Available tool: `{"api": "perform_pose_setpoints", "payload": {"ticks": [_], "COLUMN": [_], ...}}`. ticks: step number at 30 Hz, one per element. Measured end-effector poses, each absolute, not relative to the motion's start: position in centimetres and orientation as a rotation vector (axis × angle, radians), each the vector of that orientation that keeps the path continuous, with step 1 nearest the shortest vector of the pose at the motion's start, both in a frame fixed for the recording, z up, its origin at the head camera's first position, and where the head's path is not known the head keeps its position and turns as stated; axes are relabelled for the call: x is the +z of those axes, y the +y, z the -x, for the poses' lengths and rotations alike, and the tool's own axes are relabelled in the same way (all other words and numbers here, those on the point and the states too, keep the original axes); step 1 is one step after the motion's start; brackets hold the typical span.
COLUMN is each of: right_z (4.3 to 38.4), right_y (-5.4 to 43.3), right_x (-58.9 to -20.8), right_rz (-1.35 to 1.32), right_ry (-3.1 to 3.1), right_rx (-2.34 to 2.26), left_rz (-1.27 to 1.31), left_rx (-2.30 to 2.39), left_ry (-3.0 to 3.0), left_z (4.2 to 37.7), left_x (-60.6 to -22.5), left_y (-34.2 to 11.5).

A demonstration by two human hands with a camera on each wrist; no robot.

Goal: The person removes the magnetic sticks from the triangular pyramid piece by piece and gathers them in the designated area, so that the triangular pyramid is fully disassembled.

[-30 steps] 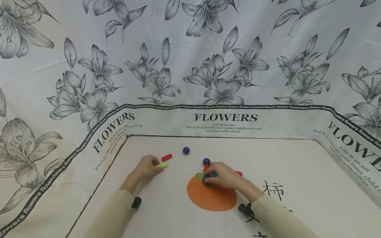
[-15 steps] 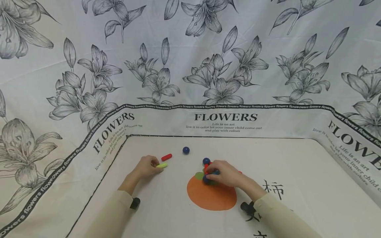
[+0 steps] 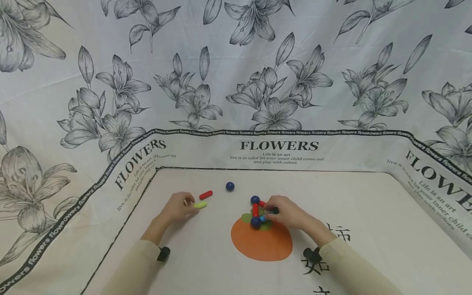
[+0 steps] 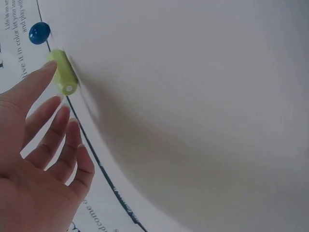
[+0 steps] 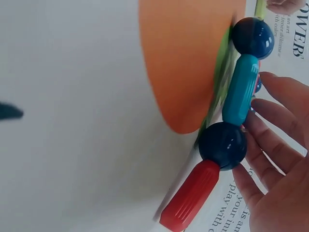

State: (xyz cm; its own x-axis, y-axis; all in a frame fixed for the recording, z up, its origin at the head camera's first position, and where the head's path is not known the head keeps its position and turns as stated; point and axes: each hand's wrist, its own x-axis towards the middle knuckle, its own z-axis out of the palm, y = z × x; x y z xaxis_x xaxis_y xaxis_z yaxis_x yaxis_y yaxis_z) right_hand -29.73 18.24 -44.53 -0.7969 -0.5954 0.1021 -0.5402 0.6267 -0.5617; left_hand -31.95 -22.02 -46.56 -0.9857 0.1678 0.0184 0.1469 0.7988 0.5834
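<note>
My left hand (image 3: 179, 206) is by a yellow-green magnetic rod (image 4: 63, 72) at the left. The thumb touches the rod, and the other fingers are loosely curved and spread. My right hand (image 3: 287, 211) is at a magnetic building-toy shape in the middle. Its fingertips are close against a dark blue ball (image 5: 223, 145), which joins a teal rod (image 5: 241, 89) and a red rod (image 5: 189, 195). Another blue ball (image 3: 256, 222) ends the teal rod. From it an upright-looking red rod (image 3: 255, 210) leads to a farther blue ball (image 3: 255, 200). The hand partly hides the shape in the head view.
A loose red rod (image 3: 206, 195) lies beyond the left hand, and a single blue ball (image 3: 230, 186) farther back. The white tablecloth (image 3: 206, 254) has a printed orange persimmon (image 3: 262, 246) under the shape. Flower-printed fabric (image 3: 280, 82) rises behind.
My right hand has moved rightward from the near blue ball to the one at the teal rod's other end, uncovering the ball and rods. The left hand has slid back slightly, its fingers looser.
</note>
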Motion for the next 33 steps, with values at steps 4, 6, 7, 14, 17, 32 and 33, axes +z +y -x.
{"api": "perform_pose_setpoints", "payload": {"ticks": [4, 6, 7, 14, 17, 32, 33], "right_z": [29.8, 29.7, 29.7, 29.4, 29.3, 28.9, 28.9], "right_y": [18.4, 18.3, 18.2, 17.6, 17.4, 16.5, 16.5], "right_x": [-44.6, -44.7, -44.7, -44.9, -44.9, -45.0, -45.0], "right_rz": [0.992, 1.013, 1.02, 0.969, 0.962, 0.956, 0.959], "right_ry": [2.754, 2.767, 2.774, 2.799, 2.81, 2.849, 2.848], "right_rx": [-0.863, -0.824, -0.802, -0.734, -0.728, -0.704, -0.7], "left_rz": [-0.31, -0.348, -0.369, -0.553, -0.61, -0.688, -0.685], "left_rx": [0.941, 0.948, 0.954, 0.969, 0.951, 0.975, 0.979], "left_ry": [2.996, 3.006, 3.006, 2.913, 2.848, 2.55, 2.543], "left_z": [31.4, 31.1, 30.9, 29.9, 29.6, 29.6, 29.6], "left_x": [-46.0, -45.7, -45.5, -45.0, -45.1, -45.7, -45.8], "left_y": [-21.3, -20.5, -20.0, -15.9, -13.9, -6.7, -6.5]}}
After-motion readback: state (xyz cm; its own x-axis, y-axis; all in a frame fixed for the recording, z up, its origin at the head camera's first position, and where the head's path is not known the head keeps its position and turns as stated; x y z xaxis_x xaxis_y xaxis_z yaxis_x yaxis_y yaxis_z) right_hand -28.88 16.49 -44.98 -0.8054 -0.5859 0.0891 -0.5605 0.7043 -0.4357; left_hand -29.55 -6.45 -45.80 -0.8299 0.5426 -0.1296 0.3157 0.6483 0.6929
